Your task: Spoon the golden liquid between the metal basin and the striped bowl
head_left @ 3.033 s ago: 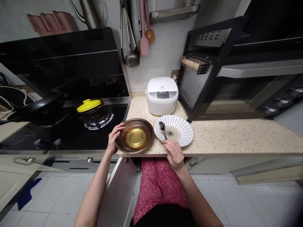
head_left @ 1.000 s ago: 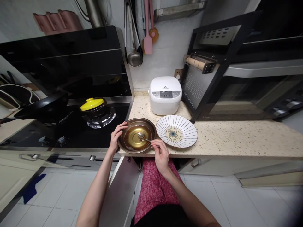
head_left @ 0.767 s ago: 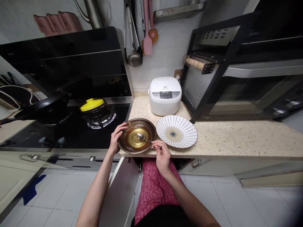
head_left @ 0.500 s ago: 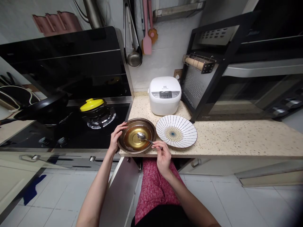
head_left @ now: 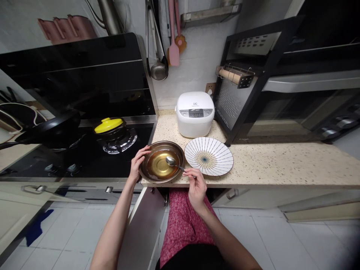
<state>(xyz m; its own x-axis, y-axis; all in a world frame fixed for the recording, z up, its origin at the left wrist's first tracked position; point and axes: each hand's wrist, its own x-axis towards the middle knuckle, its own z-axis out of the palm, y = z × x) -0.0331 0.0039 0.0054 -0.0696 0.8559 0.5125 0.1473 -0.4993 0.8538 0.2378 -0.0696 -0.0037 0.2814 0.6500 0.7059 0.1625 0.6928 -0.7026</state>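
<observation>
A shallow metal bowl (head_left: 144, 173) with amber-yellow liquid in it stands at the counter's front edge, beside the stove. My left hand (head_left: 137, 163) grips its left rim, fingers over the edge. Between the fingertips of my right hand (head_left: 197, 186) is the handle of a metal spoon (head_left: 170, 161). The spoon's head is over the right part of the bowl; whether it touches the liquid I cannot tell. Close by on the right, a white plate (head_left: 221, 155) with dark radiating lines lies on the counter.
Behind the plate stands a white rice cooker (head_left: 195, 120). On the stove at left are a black pot with a yellow lid (head_left: 108, 125) and a black wok (head_left: 53, 129). A black rack (head_left: 239, 112) rises at right. Below, a cabinet door (head_left: 146, 221) hangs open.
My right hand has shifted slightly to the right with the spoon, so its head is nearer the bowl's right side. My left hand and the bowl have stayed in place.
</observation>
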